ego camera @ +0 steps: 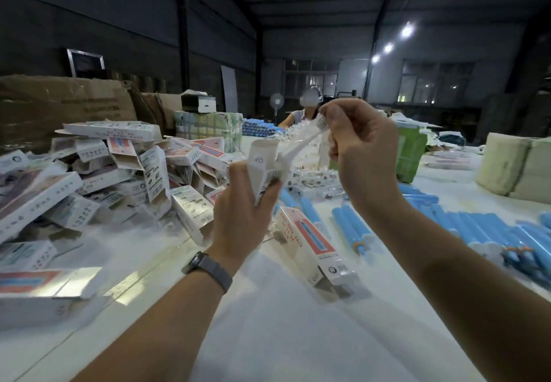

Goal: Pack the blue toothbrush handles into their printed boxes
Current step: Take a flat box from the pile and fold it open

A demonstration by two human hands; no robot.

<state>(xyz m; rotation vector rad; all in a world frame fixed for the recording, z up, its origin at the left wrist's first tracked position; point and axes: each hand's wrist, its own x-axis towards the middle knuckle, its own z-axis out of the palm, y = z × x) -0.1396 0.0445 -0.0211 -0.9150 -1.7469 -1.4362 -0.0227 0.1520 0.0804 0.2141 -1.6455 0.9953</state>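
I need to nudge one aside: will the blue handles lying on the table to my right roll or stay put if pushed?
The blue handles look round and smooth, so a sideways push would probably roll them. Those packed side by side at the right may brace one another. They look rigid, unlikely to bend.

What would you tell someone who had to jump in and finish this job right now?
Left hand grips an open printed box, flap up. Right hand pinches a clear-wrapped white piece, its lower end at the box mouth; what it is, I cannot tell.
One printed box lies on the table just below the hands. A heap of printed boxes sits to the left; whether filled, I cannot tell.
Blue handles lie in rows on the right, unpacked.
Left: finish this box, then keep boxing the blue handles.
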